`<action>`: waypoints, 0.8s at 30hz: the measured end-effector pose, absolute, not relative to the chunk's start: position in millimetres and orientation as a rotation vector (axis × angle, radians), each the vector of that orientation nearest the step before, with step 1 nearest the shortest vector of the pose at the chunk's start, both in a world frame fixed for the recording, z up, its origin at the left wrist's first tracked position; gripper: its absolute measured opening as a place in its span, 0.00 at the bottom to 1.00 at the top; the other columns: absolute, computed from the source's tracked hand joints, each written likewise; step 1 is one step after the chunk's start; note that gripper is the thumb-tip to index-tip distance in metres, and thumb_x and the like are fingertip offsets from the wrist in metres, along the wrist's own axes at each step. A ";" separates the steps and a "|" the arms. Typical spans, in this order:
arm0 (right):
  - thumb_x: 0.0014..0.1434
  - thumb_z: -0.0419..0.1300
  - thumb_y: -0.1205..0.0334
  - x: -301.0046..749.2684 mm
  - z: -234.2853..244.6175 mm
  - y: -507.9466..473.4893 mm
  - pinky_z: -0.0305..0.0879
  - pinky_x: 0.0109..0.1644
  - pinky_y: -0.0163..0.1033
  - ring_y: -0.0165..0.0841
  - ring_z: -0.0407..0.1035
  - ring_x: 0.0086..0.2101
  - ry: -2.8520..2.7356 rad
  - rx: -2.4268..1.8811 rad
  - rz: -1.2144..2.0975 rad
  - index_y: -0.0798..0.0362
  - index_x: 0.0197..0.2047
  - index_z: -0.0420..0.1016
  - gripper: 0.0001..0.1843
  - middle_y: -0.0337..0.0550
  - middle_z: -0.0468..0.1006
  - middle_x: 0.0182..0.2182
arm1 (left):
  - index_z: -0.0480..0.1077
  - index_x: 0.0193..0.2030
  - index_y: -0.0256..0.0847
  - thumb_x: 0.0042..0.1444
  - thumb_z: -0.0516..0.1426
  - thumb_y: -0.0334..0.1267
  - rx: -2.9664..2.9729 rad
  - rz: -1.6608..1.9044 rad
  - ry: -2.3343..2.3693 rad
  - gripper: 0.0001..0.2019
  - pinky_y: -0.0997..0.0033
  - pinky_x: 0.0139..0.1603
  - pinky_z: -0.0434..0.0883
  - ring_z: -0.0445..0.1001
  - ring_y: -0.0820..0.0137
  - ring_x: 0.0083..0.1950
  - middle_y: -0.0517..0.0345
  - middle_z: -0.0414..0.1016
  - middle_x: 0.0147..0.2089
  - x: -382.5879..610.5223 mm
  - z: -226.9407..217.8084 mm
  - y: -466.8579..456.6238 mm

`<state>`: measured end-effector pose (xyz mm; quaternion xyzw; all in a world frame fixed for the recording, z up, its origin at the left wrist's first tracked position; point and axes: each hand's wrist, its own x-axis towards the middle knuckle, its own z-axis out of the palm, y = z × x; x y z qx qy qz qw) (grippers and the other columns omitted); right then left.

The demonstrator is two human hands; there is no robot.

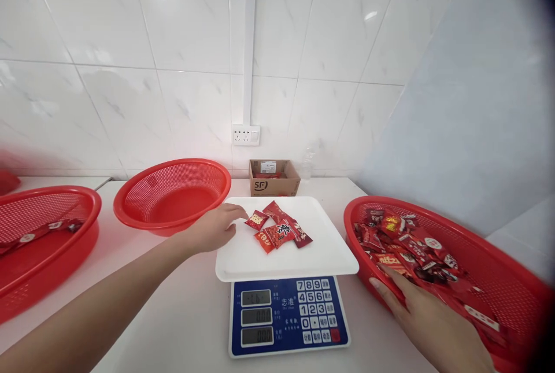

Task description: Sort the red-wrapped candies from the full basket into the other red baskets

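Observation:
On the white tray [290, 266] of a blue-faced digital scale [288, 315] lie several red snack packets [280, 233], partly overlapping. My left hand [219, 225] reaches over the tray's left edge, its fingertips at the small red packet [256, 220]. Its fingers are stretched out, with the thumb apart from them. At the lower right, my right hand [427, 315] is over the near rim of a red mesh basket [498, 248], fingers extended beside an orange-red packet [392, 263]. Red wrapped snacks [411, 243] fill part of that basket.
A red basket [173, 205] stands behind my left forearm. Another red basket [56, 257] at far left holds a few packets. Behind the scale sits a cardboard box [274, 185], below a wall socket [246, 135]. A clear plastic item [307, 162] is beside the box.

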<state>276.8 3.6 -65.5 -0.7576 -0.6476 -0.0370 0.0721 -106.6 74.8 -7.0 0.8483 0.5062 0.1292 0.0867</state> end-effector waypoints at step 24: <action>0.60 0.42 0.46 275.2 -66.3 3.0 0.71 0.31 0.46 0.45 0.76 0.35 -1.964 -2.230 -0.173 0.49 0.54 0.70 0.28 0.49 0.81 0.39 | 0.61 0.50 0.42 0.62 0.38 0.37 2.345 0.651 2.083 0.16 0.65 0.39 0.70 0.72 0.61 0.47 0.50 0.73 0.48 -153.6 11.6 90.4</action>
